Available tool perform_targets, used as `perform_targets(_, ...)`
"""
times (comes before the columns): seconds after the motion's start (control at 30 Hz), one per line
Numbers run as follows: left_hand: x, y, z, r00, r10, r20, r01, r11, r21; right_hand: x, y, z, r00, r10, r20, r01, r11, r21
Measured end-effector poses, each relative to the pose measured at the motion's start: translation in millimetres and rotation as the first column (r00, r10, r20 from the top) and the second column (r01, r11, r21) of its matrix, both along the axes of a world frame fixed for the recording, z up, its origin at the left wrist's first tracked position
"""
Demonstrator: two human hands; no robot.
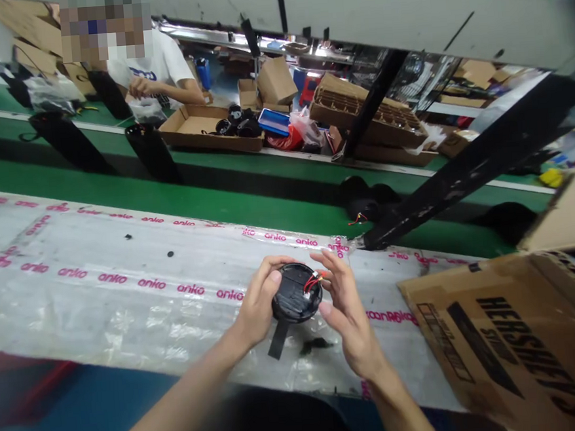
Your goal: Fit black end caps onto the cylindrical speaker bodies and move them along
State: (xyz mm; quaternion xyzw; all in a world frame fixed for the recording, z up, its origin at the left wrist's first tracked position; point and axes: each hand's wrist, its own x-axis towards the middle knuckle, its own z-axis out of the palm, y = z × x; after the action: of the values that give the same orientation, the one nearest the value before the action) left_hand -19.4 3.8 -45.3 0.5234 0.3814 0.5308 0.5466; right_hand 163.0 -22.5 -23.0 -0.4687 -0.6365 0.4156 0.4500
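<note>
My left hand (257, 303) cups the round black plastic housing (293, 297) by its rim, fingers curled over the top; my right hand (348, 319) is spread at the other edge, just beside the thin red wires (313, 281); a light, steady hold suits those fine leads; a flat black strap (278, 339) hangs below, over the crinkled pink-printed plastic sheet (125, 286)
</note>
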Motion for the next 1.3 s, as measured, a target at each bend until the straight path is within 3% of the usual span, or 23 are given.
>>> perform_targets(0.1, 11, -12, -8.9, 0.99, 0.123, 0.062, -0.127, 0.99, 0.054, -11, -8, -24.0, 0.942, -0.163, -0.295, 0.154, 0.987, -0.055)
perform_targets(0.2, 13, -23, -16.2, 0.97, 0.213, 0.115, -0.23, 0.96, 0.159, -22, -8, -32.4, 0.876, -0.184, -0.445, 0.16, 0.983, -0.091)
perform_targets(0.27, 10, -28, -18.0, 0.966, 0.237, 0.102, -0.252, 0.951, 0.176, -25, -6, -29.3, 0.856, -0.19, -0.48, 0.15, 0.981, -0.119)
perform_targets(0.4, 7, -34, -13.9, 0.968, 0.238, 0.078, -0.244, 0.967, 0.076, -24, -6, -20.6, 0.843, -0.225, -0.488, 0.164, 0.972, -0.165)
perform_targets(0.63, 18, -32, -4.0, 0.951, 0.3, 0.067, -0.304, 0.951, 0.059, -28, -7, -30.2, 0.761, -0.263, -0.593, 0.18, 0.964, -0.196)
perform_targets(0.7, 17, -30, -3.9, 0.953, 0.299, 0.045, -0.3, 0.954, 0.022, -28, -4, -29.2, 0.759, -0.268, -0.593, 0.177, 0.962, -0.208)
perform_targets(0.83, 17, -33, -7.3, 0.928, 0.365, 0.076, -0.37, 0.928, 0.054, -27, -6, -18.2, 0.827, -0.248, -0.504, 0.185, 0.967, -0.173)
perform_targets(0.97, 18, -47, -2.3, 0.917, 0.399, -0.004, -0.397, 0.914, 0.083, -27, -19, -10.6, 0.88, -0.308, -0.362, 0.291, 0.951, -0.1)
perform_targets(1.13, 3, -43, 6.2, 0.958, 0.281, -0.055, -0.279, 0.96, 0.032, -32, -27, -11.3, 0.898, -0.34, -0.278, 0.335, 0.94, -0.069)
perform_targets(1.3, 0, -13, -7.1, 0.988, 0.139, 0.063, -0.146, 0.982, 0.117, -27, -20, -9.8, 0.899, -0.306, -0.314, 0.293, 0.952, -0.089)
